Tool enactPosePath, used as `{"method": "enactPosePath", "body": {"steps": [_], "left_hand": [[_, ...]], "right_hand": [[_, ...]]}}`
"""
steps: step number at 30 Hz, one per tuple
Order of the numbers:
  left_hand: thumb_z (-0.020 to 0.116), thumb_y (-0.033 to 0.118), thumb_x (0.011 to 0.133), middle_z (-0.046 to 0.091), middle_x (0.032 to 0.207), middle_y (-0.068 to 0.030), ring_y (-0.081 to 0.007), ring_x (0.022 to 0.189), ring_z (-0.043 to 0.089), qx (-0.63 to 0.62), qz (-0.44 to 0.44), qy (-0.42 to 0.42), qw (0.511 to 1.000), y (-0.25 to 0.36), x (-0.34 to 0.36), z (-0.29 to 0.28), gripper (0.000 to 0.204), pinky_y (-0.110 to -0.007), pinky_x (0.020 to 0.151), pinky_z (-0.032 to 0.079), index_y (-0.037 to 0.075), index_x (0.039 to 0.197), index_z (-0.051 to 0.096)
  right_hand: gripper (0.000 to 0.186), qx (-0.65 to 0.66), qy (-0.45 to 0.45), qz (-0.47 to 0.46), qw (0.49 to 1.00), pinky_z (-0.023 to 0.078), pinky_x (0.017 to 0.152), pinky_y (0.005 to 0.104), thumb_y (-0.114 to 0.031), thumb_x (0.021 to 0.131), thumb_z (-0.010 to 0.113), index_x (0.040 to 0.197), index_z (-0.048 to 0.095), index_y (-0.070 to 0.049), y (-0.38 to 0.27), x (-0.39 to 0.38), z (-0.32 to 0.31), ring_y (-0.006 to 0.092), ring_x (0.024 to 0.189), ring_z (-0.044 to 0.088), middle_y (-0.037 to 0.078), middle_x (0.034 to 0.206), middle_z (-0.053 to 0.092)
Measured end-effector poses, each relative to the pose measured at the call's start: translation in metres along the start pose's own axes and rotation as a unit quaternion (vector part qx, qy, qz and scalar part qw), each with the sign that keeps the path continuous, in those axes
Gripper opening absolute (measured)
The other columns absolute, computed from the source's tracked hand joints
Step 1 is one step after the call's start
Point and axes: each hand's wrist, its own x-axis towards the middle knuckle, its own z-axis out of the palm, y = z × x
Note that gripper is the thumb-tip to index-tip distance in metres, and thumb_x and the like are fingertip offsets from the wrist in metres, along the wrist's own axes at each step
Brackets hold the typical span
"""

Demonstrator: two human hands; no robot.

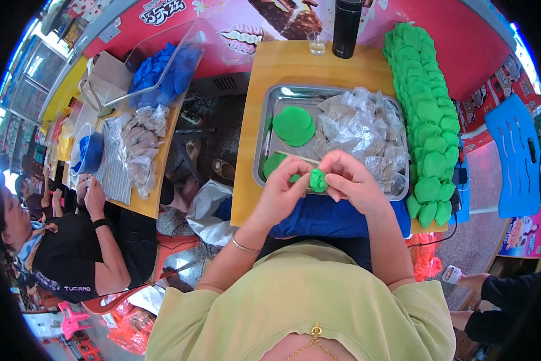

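Note:
Above the near edge of a metal tray [259, 141], both my hands hold one small folded green piece [317, 180]. My left hand [286, 184] pinches it from the left. The fingers of my right hand [354, 180] press it from the right. Flat round green sheets [293, 125] lie overlapping in the tray's left half, with another green sheet [273, 163] partly hidden by my left hand. Brownish lumps in clear plastic wrap [356, 123] heap up on the right side. A thin light stick [299, 158] lies behind my fingers.
Along the table's right edge runs a long pile of green pieces [427, 114]. A black bottle [346, 29] and clear cup [317, 44] stand at the back. At left, a co-worker [71, 253] sits by a table with a blue-filled clear bin [162, 72]. A blue chair [512, 156] stands right.

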Motion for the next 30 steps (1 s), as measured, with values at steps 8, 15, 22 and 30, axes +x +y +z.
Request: {"method": "enactPosePath", "body": {"steps": [8,15,22,30], "left_hand": [[0.06,0.017,0.09,0.054,0.092,0.0022,-0.0034,0.078,0.045,-0.331,-0.122,-0.129,0.927,-0.006,-0.007,-0.007,0.014,-0.019,0.063,0.036,0.006,0.099,0.056],[0.062,0.008,0.088,0.058,0.092,0.0005,-0.0058,0.077,0.054,-0.236,-0.066,-0.035,0.969,0.0,-0.001,0.001,0.012,-0.02,0.07,0.045,0.006,0.095,0.052],[0.058,0.006,0.089,0.057,0.097,-0.0024,-0.0089,0.091,0.053,-0.42,-0.02,-0.045,0.906,-0.005,0.0,0.004,0.01,-0.025,0.079,0.044,0.008,0.093,0.049],[0.061,0.003,0.086,0.055,0.097,0.0004,-0.0071,0.089,0.051,-0.331,-0.03,-0.058,0.941,-0.019,0.007,-0.006,0.014,-0.022,0.079,0.042,0.008,0.095,0.051]], "right_hand": [[0.01,-0.176,0.066,-0.073,0.98,0.037,0.05,0.0188,0.001,0.089,0.053,0.095,0.051,-0.007,0.007,0.008,0.004,0.004,0.06,0.047,-0.001,0.079,0.051],[0.014,0.003,0.068,-0.013,0.998,0.039,0.049,0.0177,0.002,0.088,0.053,0.098,0.048,-0.007,-0.003,0.002,0.015,0.0063,0.059,0.051,0.001,0.084,0.053],[0.011,-0.085,0.066,-0.066,0.992,0.044,0.063,0.0208,-0.001,0.088,0.056,0.096,0.051,-0.007,0.006,0.008,0.013,0.0066,0.074,0.052,0.0,0.088,0.052],[0.009,-0.185,0.114,-0.171,0.961,0.045,0.072,0.0234,0.003,0.088,0.054,0.091,0.051,-0.005,0.018,0.017,0.011,0.0078,0.083,0.053,0.0,0.091,0.053]]}}
